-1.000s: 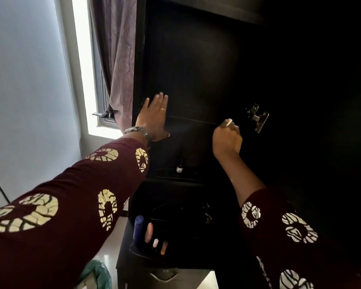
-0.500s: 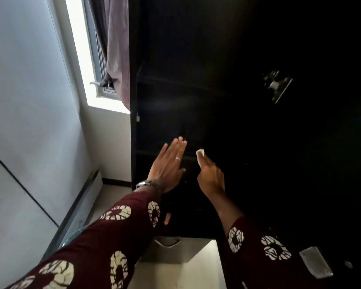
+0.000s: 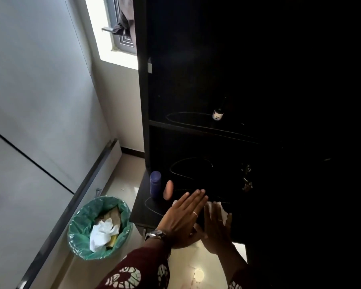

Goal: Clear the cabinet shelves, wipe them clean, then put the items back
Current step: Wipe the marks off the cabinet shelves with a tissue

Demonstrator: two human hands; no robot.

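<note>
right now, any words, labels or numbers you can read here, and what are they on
Nothing here can be read.
Small bottle on the upper shelf: white label with dark marks, too small to read.
Blue bottle on the lower shelf: no print shows.
Watch on the left wrist: dial too blurred to read.
Papers in the bin: no print shows.

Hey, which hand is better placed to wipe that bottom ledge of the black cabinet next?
Right. The right hand has the white wipe under its straight fingers on the ledge. The left hand lies flat beside it, holding nothing.
</note>
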